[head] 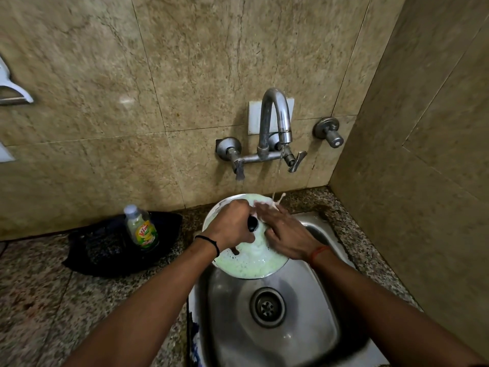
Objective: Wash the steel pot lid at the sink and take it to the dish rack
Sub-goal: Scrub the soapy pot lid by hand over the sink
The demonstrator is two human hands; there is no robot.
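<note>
Clearly mid-wash: the left hand grips the knob of the soapy steel pot lid over the sink. The right hand, fingers loosely spread, rubs it under the tap. Rinsing and racking remain; no rack shows.

One lid, one bottle, two hands.

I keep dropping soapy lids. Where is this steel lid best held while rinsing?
Probably by the black knob at the centre of the steel lid, from above, as the left hand does. The knob stands proud of the lather-covered face, while the thin rim looks slippery. The right hand rubs near the water stream.
</note>
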